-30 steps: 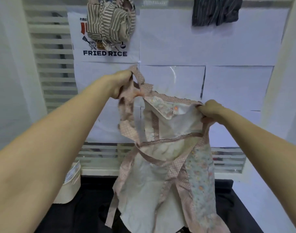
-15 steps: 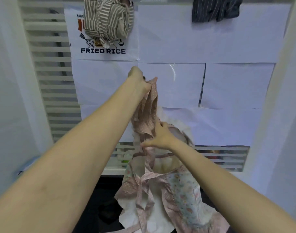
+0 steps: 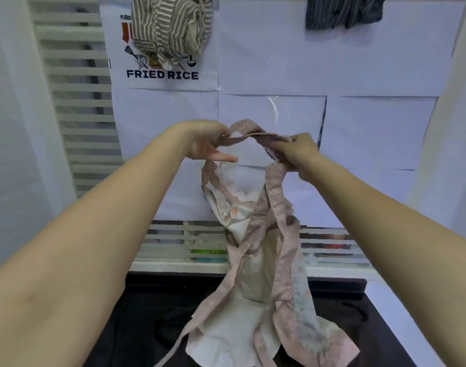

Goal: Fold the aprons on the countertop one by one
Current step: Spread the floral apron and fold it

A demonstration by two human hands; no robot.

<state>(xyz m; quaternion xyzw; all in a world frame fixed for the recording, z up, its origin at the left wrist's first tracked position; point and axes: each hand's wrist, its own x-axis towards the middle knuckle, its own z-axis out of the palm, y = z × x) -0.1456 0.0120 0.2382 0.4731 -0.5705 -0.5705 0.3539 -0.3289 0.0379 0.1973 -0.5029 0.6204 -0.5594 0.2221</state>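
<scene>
White paper sheets (image 3: pixel 266 49) cover the wall ahead of you, one printed "FRIED RICE", with a striped cloth (image 3: pixel 170 27) and a dark cloth (image 3: pixel 343 10) hanging along the top. Your left hand (image 3: pixel 205 144) pinches the neck strap (image 3: pixel 249 131) between thumb and forefinger, the other fingers loose and pointing toward the middle. Your right hand (image 3: pixel 295 152) is closed around the other end of that strap, where it gathers down toward the bib. Between the two hands the strap arches up as a short loop, which suggests you are drawing it taut to find the top of the garment and let everything else fall straight. Below your hands the apron (image 3: pixel 247 287) hangs twisted, its pale inner side toward you, pink dotted ties (image 3: pixel 287 250) crossing over it and the floral face showing at the right edge. Its hem rests in a heap on the black counter (image 3: pixel 136 327), near the middle of the front edge, with one tie trailing toward the front left. Holding it high likely lets the weight undo the twist; it still needs spreading flat before any fold can start, and the crossed ties may snag as you lower it.
</scene>
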